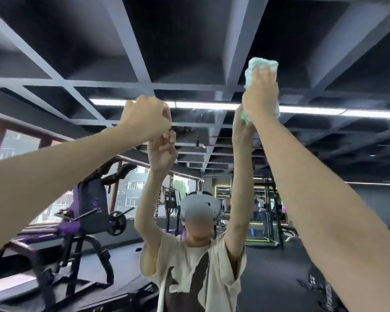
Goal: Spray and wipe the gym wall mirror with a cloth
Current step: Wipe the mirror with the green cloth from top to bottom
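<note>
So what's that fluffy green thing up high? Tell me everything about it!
It is a cloth, pale mint green with some white, and it looks soft and fuzzy like terry towel. It is bunched into a lump, not spread flat. The right hand holds it high overhead, pressed against the mirror, with the fingers over its front. Its top pokes out above the fingers and a tuft hangs below the wrist. The mirror shows its reflection touching it.

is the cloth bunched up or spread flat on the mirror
Bunched up. The pale green cloth is a thick wad under the right hand, sticking out above the fingers and below the wrist, pressed to the mirror.
</note>
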`<move>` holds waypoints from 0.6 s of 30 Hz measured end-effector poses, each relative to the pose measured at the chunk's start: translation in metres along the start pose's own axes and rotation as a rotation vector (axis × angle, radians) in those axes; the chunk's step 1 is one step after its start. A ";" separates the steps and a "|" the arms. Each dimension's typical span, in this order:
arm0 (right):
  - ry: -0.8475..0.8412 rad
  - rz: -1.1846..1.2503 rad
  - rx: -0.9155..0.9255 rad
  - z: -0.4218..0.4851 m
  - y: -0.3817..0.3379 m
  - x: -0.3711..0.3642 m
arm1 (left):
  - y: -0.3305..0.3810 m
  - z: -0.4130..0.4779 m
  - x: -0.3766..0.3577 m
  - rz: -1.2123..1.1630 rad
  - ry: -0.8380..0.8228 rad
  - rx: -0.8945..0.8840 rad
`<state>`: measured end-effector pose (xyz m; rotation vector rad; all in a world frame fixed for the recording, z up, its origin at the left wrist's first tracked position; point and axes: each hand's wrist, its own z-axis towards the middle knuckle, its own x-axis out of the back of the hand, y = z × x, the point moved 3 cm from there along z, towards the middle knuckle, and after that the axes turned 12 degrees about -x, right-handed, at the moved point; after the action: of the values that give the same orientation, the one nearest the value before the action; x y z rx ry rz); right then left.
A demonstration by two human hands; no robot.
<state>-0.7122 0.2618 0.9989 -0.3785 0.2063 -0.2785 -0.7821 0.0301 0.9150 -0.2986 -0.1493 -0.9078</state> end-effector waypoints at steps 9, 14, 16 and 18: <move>-0.105 0.009 0.345 -0.050 0.000 -0.003 | 0.029 -0.023 -0.018 -0.109 -0.026 0.027; -0.146 0.084 0.441 -0.092 0.007 0.009 | 0.026 -0.040 -0.038 -0.081 -0.053 -0.007; -0.259 0.090 0.728 -0.123 0.010 0.004 | 0.017 -0.048 -0.042 -0.080 -0.032 0.002; -0.184 -0.001 0.584 -0.095 0.027 0.008 | 0.010 -0.056 -0.045 -0.086 -0.007 0.018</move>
<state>-0.7220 0.2520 0.9004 0.1753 -0.0604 -0.2893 -0.8012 0.0515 0.8485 -0.2800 -0.1780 -0.9898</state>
